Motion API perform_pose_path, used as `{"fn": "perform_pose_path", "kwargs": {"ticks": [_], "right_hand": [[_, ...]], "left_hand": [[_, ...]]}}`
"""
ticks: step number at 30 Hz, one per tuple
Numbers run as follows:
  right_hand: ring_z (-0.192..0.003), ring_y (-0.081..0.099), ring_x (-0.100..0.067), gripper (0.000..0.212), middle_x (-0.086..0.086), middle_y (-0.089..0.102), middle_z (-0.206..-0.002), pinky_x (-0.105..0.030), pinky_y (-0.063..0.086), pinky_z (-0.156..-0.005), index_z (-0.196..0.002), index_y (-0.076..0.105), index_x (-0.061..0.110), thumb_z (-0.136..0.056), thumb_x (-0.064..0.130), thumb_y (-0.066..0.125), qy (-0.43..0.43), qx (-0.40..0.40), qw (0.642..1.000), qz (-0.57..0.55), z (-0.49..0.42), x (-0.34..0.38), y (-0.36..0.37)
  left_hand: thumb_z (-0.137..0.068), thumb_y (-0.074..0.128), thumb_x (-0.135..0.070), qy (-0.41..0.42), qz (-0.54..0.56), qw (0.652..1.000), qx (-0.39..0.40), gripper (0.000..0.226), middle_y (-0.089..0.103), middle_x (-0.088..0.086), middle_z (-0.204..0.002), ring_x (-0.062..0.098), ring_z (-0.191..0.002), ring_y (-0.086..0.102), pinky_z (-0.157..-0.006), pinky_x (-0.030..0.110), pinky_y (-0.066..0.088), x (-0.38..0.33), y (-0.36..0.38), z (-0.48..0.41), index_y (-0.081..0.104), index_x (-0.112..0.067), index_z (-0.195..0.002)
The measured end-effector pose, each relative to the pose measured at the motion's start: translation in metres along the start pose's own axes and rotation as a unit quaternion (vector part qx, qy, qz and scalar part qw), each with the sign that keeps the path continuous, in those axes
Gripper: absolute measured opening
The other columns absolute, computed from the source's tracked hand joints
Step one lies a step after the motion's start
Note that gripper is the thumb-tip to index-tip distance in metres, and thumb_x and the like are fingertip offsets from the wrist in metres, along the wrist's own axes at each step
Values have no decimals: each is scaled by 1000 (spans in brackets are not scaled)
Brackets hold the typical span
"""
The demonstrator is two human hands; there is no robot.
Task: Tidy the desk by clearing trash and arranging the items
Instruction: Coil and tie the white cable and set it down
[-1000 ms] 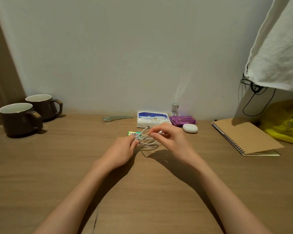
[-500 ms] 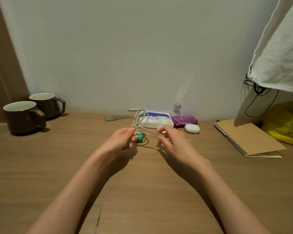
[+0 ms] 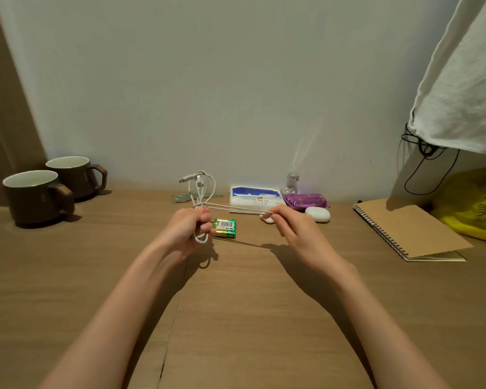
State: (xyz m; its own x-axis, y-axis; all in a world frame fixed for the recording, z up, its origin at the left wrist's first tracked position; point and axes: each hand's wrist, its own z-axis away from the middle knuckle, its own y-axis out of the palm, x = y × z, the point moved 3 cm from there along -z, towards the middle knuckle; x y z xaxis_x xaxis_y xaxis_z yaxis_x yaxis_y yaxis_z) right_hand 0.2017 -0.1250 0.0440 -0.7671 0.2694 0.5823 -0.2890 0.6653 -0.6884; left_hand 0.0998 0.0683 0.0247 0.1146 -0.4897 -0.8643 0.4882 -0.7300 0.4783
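a: entry. we see the white cable (image 3: 205, 186) lifted off the surface (image 3: 236, 318), held between both hands. the left hand (image 3: 185, 234) has its fingers curled round the gathered loops, with the plugs standing up above the fist. the right hand (image 3: 295, 234) fingers pinch a doubled strand drawn taut out to the right.

b: failure modes?

a: we judge three. the taut strand passes low over the battery pack (image 3: 225, 228), which lies just beside the left fingers, so a wrapping swing could snag it or knock it along. the small loop hanging under the left fist could slip free if the grip eases, and the coil would spring apart. a harder pull could kink the cable near the plugs.

b: inventory?

a: our count:
- cable: 1
- battery pack: 1
- mugs: 2, near mug (image 3: 37, 195) and far mug (image 3: 73, 175), at far left
- tissue pack (image 3: 254, 196): 1
- purple packet (image 3: 305, 201): 1
- white oval case (image 3: 317, 214): 1
- small bottle (image 3: 291, 182): 1
- green wrapper (image 3: 180, 197): 1
- notebook (image 3: 410, 231): 1
- yellow bag (image 3: 472, 209): 1

b: trash?

a: probably the wrapper. we cannot tell about the purple packet.
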Motion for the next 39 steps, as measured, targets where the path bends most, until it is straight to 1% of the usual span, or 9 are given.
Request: {"fn": "perform_pose_path", "kwargs": {"ticks": [6, 11, 14, 17, 19, 22, 31, 36, 39], "right_hand": [[-60, 53, 6, 10, 4, 72, -80, -15, 34, -62, -98, 51, 16, -101, 22, 44, 51, 18, 997, -48, 1, -1, -4], [-69, 56, 4, 9, 13, 68, -76, -12, 40, -59, -87, 65, 22, -91, 30, 62, 48, -78, 994, -64, 0, 3, -2], [-74, 55, 2, 5, 14, 65, -80, -15, 44, -62, -85, 68, 22, -88, 27, 67, 23, -110, 989, -92, -3, 16, 10], [-72, 58, 1, 2, 13, 66, -77, -12, 44, -62, -84, 69, 24, -86, 24, 70, 9, -128, 984, -120, -3, 27, 21], [-74, 60, -1, 2, 13, 68, -78, -12, 45, -62, -84, 69, 26, -85, 26, 71, 18, -144, 981, -128, -2, 28, 23], [-77, 63, -6, 8, 8, 70, -79, -18, 51, -66, -85, 72, 22, -83, 29, 73, 41, -154, 975, -152, -2, 24, 24], [-80, 64, -1, 13, 10, 70, -82, -15, 51, -68, -96, 75, 16, -88, 23, 68, 41, -95, 982, -159, -5, 21, 28], [-76, 63, 1, 10, 10, 68, -79, -16, 51, -70, -94, 72, 16, -89, 22, 65, 45, -66, 986, -149, -6, 22, 25], [-76, 63, -5, 9, 7, 69, -77, -25, 53, -74, -87, 72, 19, -90, 22, 65, 49, -68, 986, -143, -6, 19, 16]], "left_hand": [[-99, 32, -7, 31, 9, 999, -43, 30, 28, -8, -40, 4, -30, 23, -28, 16, 21, -4, 0, -1, 38, -12, -71], [-98, 45, -18, 31, -80, 995, -51, 33, 33, -7, -42, 5, -33, 27, -29, 16, 22, 3, 10, 7, 41, -15, -65], [-92, 56, -28, 11, -175, 984, -12, 32, 37, -5, -44, 6, -34, 32, -28, 14, 25, 14, 25, 20, 48, -12, -66], [-90, 58, -36, -9, -185, 982, 36, 33, 37, -6, -41, 6, -32, 30, -27, 14, 19, 22, 38, 29, 51, -10, -72], [-89, 58, -39, -10, -184, 982, 30, 36, 35, -6, -41, 6, -32, 27, -28, 14, 17, 23, 41, 32, 51, -13, -66], [-88, 61, -34, -7, -167, 986, 12, 23, 37, -7, -42, 4, -33, 26, -27, 15, 20, 22, 40, 32, 66, -12, -85], [-84, 66, -22, -9, -62, 998, 23, 16, 43, -6, -46, 4, -34, 30, -30, 13, 26, 26, 33, 21, 60, -9, -93], [-90, 61, -22, 27, -80, 996, 16, 16, 35, -7, -43, 4, -32, 26, -31, 14, 19, 28, 35, 19, 55, -12, -79], [-91, 58, -15, 47, 12, 999, -9, 16, 35, -9, -42, 1, -30, 26, -28, 13, 21, 24, 33, 15, 52, -10, -78]]}}
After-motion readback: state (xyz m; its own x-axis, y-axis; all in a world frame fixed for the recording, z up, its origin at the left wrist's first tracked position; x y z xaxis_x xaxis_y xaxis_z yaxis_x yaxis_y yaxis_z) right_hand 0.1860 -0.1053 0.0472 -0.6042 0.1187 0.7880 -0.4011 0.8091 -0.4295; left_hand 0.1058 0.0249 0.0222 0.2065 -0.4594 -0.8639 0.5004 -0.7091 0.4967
